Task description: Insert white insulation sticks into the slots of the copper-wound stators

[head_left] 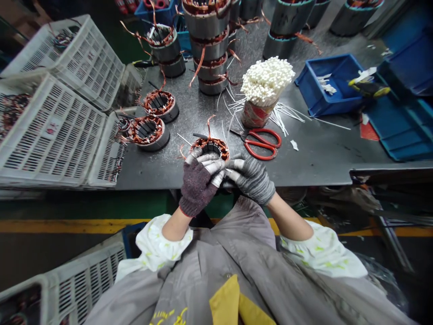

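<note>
A: What fills the frame, biggest first?

B: A grey worktop (314, 153) across the middle, with white crates (54, 131) stacked at the left and blue trays (329, 85) at the upper right.

A: And on it?

B: Stacked motor cores (208, 49) at top centre, two loose cores (152, 122) left of centre, a can of white ties (265, 90), and red scissors (262, 142) just beside it.

A: The hands?

B: Both gloved, at the worktop's near edge in the centre. The left hand (199, 178) is clamped on a copper-wound core (211, 148), fingers curled over its rim. The right hand (252, 178) touches the same core from the right, its fingers closed against the left hand's fingertips.
</note>
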`<state>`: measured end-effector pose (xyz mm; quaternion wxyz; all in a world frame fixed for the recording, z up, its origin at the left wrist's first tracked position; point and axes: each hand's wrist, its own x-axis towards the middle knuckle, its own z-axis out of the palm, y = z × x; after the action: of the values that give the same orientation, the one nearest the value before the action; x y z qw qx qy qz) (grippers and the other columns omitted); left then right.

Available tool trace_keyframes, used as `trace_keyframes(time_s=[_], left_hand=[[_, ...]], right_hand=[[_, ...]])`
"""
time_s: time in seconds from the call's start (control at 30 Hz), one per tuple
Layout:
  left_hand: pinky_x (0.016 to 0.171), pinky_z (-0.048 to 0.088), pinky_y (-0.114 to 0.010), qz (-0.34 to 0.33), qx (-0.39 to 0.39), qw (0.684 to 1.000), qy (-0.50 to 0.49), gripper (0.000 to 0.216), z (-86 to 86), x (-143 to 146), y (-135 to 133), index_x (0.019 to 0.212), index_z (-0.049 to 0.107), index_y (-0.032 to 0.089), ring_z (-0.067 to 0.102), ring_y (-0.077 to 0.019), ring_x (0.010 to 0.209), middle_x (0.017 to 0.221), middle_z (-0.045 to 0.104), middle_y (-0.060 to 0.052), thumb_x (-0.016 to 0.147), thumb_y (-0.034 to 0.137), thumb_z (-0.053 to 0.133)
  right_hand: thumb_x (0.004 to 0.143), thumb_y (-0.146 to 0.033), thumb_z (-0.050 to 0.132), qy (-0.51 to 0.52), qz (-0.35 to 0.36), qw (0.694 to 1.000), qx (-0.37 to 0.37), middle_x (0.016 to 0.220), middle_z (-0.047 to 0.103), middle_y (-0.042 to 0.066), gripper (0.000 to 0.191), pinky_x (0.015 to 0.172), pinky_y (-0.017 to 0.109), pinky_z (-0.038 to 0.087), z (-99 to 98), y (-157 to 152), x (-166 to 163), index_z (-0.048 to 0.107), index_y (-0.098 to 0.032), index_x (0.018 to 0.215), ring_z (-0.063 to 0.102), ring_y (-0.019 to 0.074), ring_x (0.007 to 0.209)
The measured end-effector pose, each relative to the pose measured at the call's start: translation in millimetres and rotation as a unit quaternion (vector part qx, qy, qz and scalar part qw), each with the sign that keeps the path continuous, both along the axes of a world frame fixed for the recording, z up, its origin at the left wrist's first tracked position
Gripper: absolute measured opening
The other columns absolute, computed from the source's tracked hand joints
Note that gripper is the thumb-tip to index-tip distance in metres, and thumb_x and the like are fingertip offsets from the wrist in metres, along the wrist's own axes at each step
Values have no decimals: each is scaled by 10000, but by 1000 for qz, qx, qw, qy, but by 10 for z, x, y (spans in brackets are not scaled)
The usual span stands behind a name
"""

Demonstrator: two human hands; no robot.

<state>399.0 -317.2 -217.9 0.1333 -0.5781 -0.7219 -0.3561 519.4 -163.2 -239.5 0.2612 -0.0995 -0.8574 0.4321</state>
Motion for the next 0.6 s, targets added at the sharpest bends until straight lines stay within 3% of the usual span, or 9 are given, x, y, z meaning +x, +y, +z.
trace_keyframes(time_s=[0.1, 0.2, 0.3, 0.37, 0.43, 0.5, 0.6], left_hand=[[1172, 399, -521, -8, 1, 1000, 10, 203, -6, -8, 29, 1122, 678, 240, 690, -226, 1172, 1112, 772, -42, 964, 279, 559], [1154, 404, -536, 29, -13, 999, 10, 212, -21, 8, 69, 1099, 694, 238, 659, -256, 1222, 1158, 755, -59, 939, 300, 569], [1108, 439, -518, 60, 8, 998, -3, 165, -24, 35, 91, 1055, 696, 230, 642, -263, 1233, 1169, 741, -73, 938, 287, 594], [1109, 441, -509, 60, 25, 998, -6, 122, -22, 49, 91, 1024, 689, 228, 644, -255, 1223, 1138, 744, -70, 944, 277, 610], [1140, 418, -522, 59, 30, 998, -2, 131, -23, 59, 83, 1049, 676, 223, 640, -257, 1233, 1149, 744, -73, 947, 286, 622], [1178, 382, -545, 64, 25, 998, -2, 225, -35, 66, 78, 1126, 657, 211, 616, -272, 1273, 1222, 726, -95, 933, 325, 651], [1204, 339, -571, 81, 3, 997, -3, 258, -85, 71, 98, 1126, 655, 216, 590, -292, 1307, 1266, 710, -102, 910, 357, 662]], right_hand=[[981, -405, 573, -31, 27, 992, 119, 988, 716, 92, 271, 813, 363, 522, 140, 59, 28, 767, -216, 994, 646, 216, 860], [976, -407, 551, -23, 3, 988, 152, 813, 670, 75, 312, 776, 370, 508, 280, 39, 28, 733, -215, 812, 599, 205, 750], [984, -411, 560, 81, -68, 993, 53, 783, 646, 57, 326, 765, 394, 516, 381, 19, 56, 674, -241, 731, 604, 211, 737], [1007, -417, 548, 160, -116, 979, -53, 830, 661, 44, 300, 745, 393, 527, 398, 57, 89, 671, -262, 781, 628, 208, 747], [1026, -424, 521, 184, -140, 967, -110, 863, 685, 38, 274, 745, 393, 539, 361, 136, 121, 694, -279, 870, 650, 208, 763], [1017, -441, 526, 159, -131, 976, -74, 930, 712, 53, 256, 788, 413, 552, 286, 223, 146, 726, -285, 983, 671, 227, 821], [952, -484, 624, 70, -32, 994, 75, 1082, 725, 87, 282, 884, 452, 542, 178, 283, 129, 757, -287, 1103, 671, 268, 947]])
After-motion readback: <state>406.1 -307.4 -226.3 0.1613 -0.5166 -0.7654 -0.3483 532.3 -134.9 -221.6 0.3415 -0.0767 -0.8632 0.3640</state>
